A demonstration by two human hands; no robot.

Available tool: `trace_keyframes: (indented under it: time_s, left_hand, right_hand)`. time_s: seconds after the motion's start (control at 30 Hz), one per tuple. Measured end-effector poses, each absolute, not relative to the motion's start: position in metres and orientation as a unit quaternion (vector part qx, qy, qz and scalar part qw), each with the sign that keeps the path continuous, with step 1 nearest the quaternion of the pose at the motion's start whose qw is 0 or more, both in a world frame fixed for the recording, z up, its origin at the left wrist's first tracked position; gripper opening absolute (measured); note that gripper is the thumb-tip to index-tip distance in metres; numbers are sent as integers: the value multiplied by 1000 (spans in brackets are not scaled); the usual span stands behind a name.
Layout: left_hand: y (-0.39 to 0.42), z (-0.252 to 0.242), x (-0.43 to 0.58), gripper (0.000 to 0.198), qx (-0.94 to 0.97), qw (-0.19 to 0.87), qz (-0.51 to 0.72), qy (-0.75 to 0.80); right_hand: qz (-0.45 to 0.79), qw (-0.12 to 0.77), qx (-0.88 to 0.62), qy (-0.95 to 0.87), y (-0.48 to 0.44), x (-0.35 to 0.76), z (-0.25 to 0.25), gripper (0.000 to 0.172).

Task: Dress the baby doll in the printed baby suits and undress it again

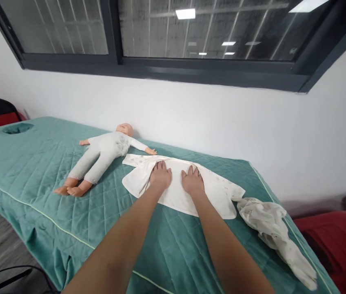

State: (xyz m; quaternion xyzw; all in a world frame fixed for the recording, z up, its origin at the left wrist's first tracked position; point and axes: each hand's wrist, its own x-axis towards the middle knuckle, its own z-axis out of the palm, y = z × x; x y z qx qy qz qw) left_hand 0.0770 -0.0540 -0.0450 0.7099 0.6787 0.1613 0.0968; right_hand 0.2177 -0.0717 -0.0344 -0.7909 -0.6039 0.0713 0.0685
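A white baby top [176, 192] with a faint print on its sleeves lies spread out on the green quilted bed cover. On its left half rests my left hand [160, 174], palm down with the fingers stretched forward. My right hand [193, 179] lies flat on the right half of the same top, fingers apart. Both hands touch the cloth near its upper edge; neither grips it. To the left, a baby doll [107, 147] in a white bodysuit lies on its back, one hand close to the top's left sleeve.
A crumpled white printed garment [267, 220] lies at the right end of the green bed [38, 163]. The bed has a face hole [18, 128] at far left. Behind it are a white wall and a dark-framed window [167, 75]. Red objects [335, 245] stand beyond the right edge.
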Motion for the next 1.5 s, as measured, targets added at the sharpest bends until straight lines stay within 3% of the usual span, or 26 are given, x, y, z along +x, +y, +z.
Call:
trace_keyframes:
  time_s: [0.83,1.07,1.3,1.5]
  left_hand:
    - [-124,-38,73,68,745,70,126,651]
    - [-168,-35,48,62,787,70,128,600]
    - [-206,-25,-28,53,830,89,221,505]
    - [-158,25,-117,43,743,10,354,568]
  right_hand:
    - [77,62,-760,-642,-156,193,-26,72]
    - [9,48,-705,-708,-213,191,-31,66]
    - [-13,43,-617,-786,-249,185,-21,60]
    - [22,92,-519,-849,-144,117,12,60]
